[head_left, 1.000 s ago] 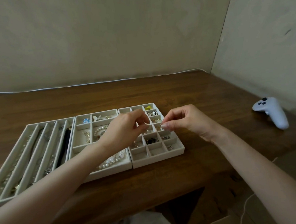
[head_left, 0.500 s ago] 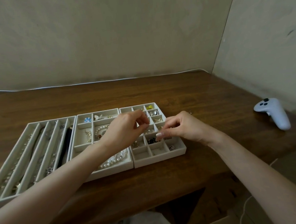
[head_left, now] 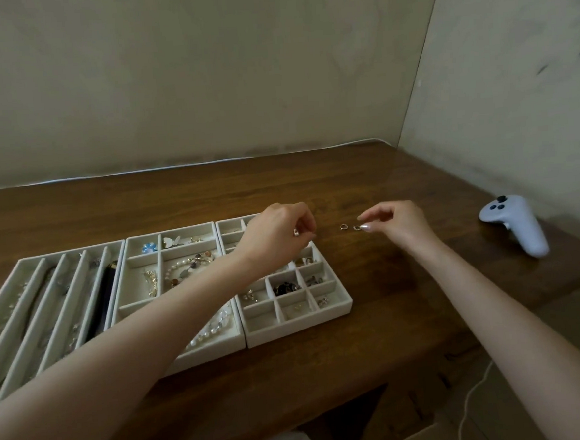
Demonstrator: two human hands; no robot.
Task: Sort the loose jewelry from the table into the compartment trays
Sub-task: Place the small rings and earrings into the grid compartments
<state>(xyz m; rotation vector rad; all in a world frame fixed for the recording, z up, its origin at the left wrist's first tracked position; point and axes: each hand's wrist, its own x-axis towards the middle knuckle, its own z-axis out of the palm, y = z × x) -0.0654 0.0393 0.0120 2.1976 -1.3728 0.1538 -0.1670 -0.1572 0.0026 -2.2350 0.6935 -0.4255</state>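
Note:
Three white compartment trays lie side by side: a long-slot tray (head_left: 29,293) with chains, a middle tray (head_left: 137,261) with pearls and charms, and a grid tray (head_left: 335,304) with small pieces. My left hand (head_left: 275,233) hovers over the grid tray's far end and pinches a small silver earring (head_left: 296,232). Two small hoops lie loose on the wooden table (head_left: 390,298) to the right of that tray, a left hoop (head_left: 344,226) and a right hoop (head_left: 356,227). My right hand (head_left: 398,224) is beside them, its index fingertip at the right hoop and its thumb just above.
A white game controller (head_left: 515,224) lies at the table's right end, near the side wall. A thin white cable (head_left: 175,166) runs along the back wall. Another white cable (head_left: 472,396) hangs below the table's front right edge.
My right hand left the grid tray and moved right to the two hoops on the table. My left hand shifted toward the tray's far right corner, still holding its small piece.

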